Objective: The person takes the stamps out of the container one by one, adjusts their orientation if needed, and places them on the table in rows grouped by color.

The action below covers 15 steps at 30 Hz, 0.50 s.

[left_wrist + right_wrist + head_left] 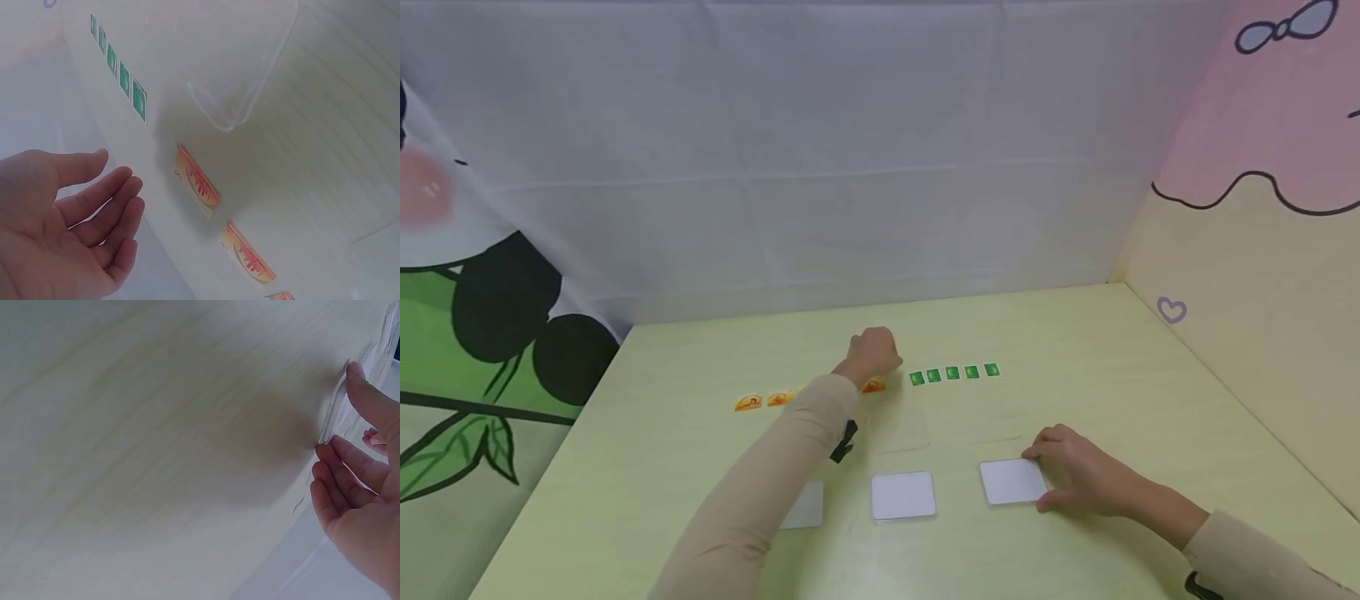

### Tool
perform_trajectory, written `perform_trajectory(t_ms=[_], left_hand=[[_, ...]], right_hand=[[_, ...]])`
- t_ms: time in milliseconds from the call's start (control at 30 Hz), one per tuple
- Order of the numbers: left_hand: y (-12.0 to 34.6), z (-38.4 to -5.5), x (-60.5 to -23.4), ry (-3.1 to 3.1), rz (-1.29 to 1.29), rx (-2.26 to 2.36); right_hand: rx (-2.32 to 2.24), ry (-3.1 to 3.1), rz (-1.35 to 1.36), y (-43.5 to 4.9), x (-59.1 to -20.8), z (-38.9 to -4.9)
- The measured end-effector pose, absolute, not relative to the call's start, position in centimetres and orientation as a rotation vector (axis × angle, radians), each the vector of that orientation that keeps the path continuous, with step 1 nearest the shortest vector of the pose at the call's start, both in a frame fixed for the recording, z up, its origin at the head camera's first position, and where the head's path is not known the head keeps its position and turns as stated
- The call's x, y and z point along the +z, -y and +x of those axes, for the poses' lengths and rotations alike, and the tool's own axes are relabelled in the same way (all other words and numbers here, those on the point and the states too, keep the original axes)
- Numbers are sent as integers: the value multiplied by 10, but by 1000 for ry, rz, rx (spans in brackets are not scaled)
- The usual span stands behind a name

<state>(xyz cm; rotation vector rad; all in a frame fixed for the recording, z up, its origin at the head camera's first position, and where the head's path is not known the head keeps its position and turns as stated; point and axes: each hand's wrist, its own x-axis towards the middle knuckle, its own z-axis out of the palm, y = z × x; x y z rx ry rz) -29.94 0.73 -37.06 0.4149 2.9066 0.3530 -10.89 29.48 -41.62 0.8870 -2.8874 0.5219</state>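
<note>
My left hand (874, 352) hovers over the back of the table, beside a row of orange printed pieces (748, 403). In the left wrist view that hand (81, 219) has loosely bent fingers with nothing between them. A row of small green square pieces (952, 372) lies just to its right. At the front right, my right hand (1086, 475) holds a white rounded card (1013, 482) by its right side, thumb at the near corner and fingers at the far one. The right wrist view shows a clear, thick edge (334, 415) between thumb and fingers.
Two more white cards, a middle one (903, 496) and a left one (806, 506) partly hidden by my left arm, lie in the front row. A clear plastic tray (231, 119) sits behind them. A white cloth (887, 208) hangs behind the table; a printed wall (1247, 275) borders the right.
</note>
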Motion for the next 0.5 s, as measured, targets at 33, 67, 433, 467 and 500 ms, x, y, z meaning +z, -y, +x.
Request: perform_trajectory(t_ms=[33, 67, 433, 467, 500], left_hand=[[-6, -298, -370, -2906, 413, 363], [-4, -297, -369, -2902, 413, 372], [9, -273, -370, -2921, 526, 429], [9, -270, -371, -2921, 536, 431], [9, -267, -371, -2922, 542, 433]], right_hand=[[520, 2891, 886, -295, -416, -109], [515, 2894, 886, -295, -416, -110], [472, 2886, 827, -297, -407, -111], [468, 2888, 815, -297, -407, -111], [466, 2891, 800, -297, -406, -111]])
